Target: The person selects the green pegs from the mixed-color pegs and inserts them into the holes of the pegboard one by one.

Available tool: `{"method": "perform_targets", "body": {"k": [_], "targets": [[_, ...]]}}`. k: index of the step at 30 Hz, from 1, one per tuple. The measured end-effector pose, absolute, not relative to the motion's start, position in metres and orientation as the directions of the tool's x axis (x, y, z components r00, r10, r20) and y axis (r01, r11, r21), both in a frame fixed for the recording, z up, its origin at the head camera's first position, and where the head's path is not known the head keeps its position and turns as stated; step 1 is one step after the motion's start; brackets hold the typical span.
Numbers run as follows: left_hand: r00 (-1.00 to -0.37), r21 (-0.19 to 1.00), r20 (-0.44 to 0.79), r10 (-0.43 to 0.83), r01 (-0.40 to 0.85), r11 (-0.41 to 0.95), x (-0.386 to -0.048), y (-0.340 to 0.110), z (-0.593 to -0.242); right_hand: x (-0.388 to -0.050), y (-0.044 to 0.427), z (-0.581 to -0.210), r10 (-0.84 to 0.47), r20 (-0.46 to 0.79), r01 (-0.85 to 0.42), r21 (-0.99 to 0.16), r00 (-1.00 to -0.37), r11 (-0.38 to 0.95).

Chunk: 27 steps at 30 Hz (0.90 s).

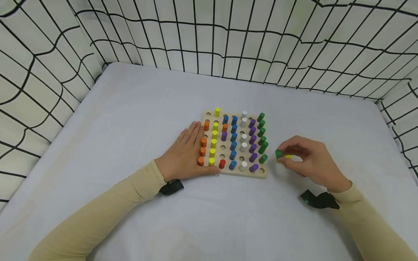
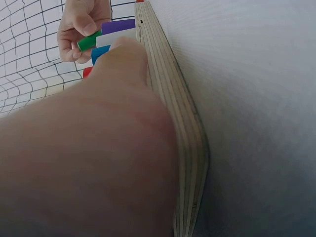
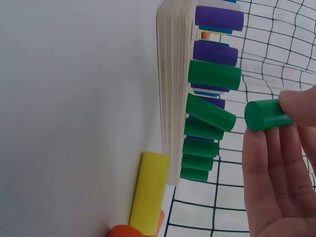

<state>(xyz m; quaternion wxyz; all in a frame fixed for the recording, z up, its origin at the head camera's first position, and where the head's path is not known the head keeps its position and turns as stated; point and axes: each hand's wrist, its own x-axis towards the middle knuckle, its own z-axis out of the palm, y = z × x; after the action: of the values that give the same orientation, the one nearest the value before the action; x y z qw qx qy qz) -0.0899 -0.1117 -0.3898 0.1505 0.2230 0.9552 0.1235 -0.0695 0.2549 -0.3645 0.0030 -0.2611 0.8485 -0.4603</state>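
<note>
A wooden pegboard [image 1: 241, 173] stands full of coloured pegs in rows, with several bare holes among them. My left hand [image 1: 183, 156] rests against its left side, fingers straight along that edge and thumb along the near edge. To the right of the board, my right hand [image 1: 308, 159] pinches a green peg [image 3: 266, 114] between thumb and fingers, above the table. A yellow peg [image 3: 149, 192] lies on the table below that hand, with an orange piece [image 3: 126, 231] beside it. The green column [image 1: 263, 148] runs down the board's right edge, one of its pegs tilted.
A white cloth [image 1: 156, 98] covers the table. Black wire grid panels [image 1: 202, 40] rise at the back and along both sides. Dark straps [image 1: 320, 200] hang at both wrists.
</note>
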Motion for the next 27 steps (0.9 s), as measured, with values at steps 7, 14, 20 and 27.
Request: {"method": "perform_targets", "body": {"k": [7, 14, 20, 27], "targets": [[-0.855, 0.300, -0.237, 0.461, 0.387, 0.872, -0.090, -0.112, -0.389, -0.067, 0.256, -0.371, -0.470, 0.252, -0.445, -0.820, -0.846, 0.359], [-0.853, 0.308, -0.239, 0.464, 0.387, 0.869, -0.090, -0.112, -0.388, -0.065, 0.256, -0.375, -0.463, 0.251, -0.434, -0.832, -0.850, 0.346], [-0.854, 0.302, -0.243, 0.460, 0.384, 0.872, -0.089, -0.113, -0.387, -0.065, 0.254, -0.376, -0.462, 0.224, -0.410, -0.841, -0.858, 0.352], [-0.855, 0.307, -0.241, 0.459, 0.382, 0.872, -0.090, -0.112, -0.386, -0.063, 0.253, -0.377, -0.452, 0.202, -0.376, -0.863, -0.869, 0.338]]}}
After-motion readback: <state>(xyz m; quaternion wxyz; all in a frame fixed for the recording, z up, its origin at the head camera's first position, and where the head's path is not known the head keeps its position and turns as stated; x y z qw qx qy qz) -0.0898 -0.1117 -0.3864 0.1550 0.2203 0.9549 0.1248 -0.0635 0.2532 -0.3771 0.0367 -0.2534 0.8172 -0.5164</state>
